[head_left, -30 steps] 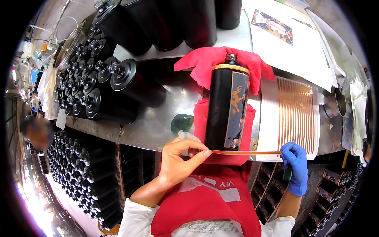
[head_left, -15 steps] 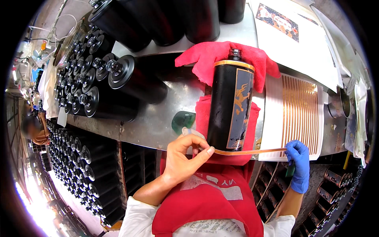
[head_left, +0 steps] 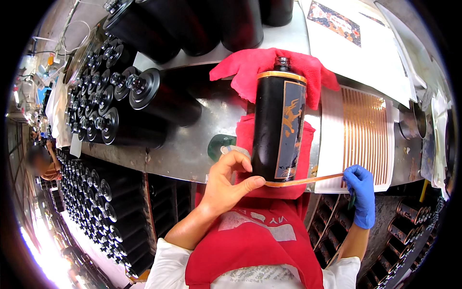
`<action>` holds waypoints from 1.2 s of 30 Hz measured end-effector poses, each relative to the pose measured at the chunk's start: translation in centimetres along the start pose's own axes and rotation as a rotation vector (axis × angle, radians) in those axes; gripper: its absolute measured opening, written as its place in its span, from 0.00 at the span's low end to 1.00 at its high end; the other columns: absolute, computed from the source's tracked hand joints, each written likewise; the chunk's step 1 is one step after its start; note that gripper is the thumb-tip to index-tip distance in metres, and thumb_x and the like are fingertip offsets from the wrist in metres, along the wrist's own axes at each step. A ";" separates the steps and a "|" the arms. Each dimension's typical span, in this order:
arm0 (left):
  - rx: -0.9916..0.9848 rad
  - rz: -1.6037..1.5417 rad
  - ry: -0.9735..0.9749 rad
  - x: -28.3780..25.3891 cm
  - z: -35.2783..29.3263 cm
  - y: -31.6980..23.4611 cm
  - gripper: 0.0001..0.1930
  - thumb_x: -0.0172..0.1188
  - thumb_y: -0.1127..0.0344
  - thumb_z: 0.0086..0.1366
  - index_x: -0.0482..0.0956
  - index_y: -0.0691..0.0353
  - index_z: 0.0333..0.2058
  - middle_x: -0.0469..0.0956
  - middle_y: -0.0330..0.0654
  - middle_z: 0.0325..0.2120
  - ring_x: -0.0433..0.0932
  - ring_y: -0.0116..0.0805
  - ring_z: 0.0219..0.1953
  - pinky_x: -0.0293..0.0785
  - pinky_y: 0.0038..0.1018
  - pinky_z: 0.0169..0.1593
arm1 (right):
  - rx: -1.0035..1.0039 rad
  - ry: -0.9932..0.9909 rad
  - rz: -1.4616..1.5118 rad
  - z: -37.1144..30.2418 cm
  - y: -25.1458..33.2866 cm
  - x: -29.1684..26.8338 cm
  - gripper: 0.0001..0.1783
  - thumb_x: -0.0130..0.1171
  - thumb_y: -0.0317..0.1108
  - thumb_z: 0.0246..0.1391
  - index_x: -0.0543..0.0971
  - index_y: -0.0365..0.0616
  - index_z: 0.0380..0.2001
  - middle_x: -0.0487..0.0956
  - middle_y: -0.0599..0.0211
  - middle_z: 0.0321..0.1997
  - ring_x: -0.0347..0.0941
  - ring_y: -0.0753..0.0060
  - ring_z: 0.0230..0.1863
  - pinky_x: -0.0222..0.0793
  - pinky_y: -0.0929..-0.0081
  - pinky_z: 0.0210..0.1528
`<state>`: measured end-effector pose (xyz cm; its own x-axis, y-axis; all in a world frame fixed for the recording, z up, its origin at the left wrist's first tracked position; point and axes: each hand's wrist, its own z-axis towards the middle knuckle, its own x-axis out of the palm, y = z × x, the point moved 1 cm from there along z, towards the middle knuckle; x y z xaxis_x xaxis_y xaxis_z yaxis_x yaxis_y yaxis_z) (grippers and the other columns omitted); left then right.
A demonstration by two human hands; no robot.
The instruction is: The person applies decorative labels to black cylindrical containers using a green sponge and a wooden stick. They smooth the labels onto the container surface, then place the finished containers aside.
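A black bottle [head_left: 267, 125] with a gold band near its neck and a grey picture panel lies, neck away from me, on a red towel [head_left: 243, 132]. A narrow gold-brown strip [head_left: 308, 181] runs along its near end and out to the right. My left hand [head_left: 224, 183] lays its thumb on the strip's left part at the bottle's base; its index finger is apart from the thumb, by the bottle's side. My blue-gloved right hand [head_left: 361, 192] pinches the strip's right end, pulled taut. Something dark green shows partly in its palm.
Right of the bottle lies a white sheet of gold strips [head_left: 332, 144]. A green piece [head_left: 221, 147] rests on the metal table [head_left: 192, 149]. Large black bottles [head_left: 173, 101] stand at left and back; racks of bottles [head_left: 86, 192] fill the lower left. Printed paper [head_left: 375, 53] lies back right.
My left thumb and index finger have parted from their pinch, the thumb now on the strip at the bottle's base. My right hand has moved slightly up and left, tilting the strip.
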<state>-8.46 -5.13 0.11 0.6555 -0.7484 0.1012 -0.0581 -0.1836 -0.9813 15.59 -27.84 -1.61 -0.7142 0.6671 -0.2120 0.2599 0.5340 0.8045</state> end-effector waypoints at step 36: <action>0.296 0.870 0.145 -0.4 1.7 0.6 0.66 0.73 0.45 0.37 0.36 0.73 0.62 0.54 0.66 0.58 0.52 0.66 0.61 0.48 0.46 0.63 | -0.208 0.369 -0.013 -2.5 5.1 9.7 0.06 0.63 0.31 0.47 0.79 0.40 0.28 0.75 0.71 0.25 0.66 0.84 0.23 0.64 0.84 0.27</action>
<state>-7.50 -3.84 -0.78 0.3702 -0.6222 -0.6898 -0.2773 0.6347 -0.7213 8.41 -19.93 1.81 -0.9111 0.4102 -0.0403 0.1400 0.3999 0.9058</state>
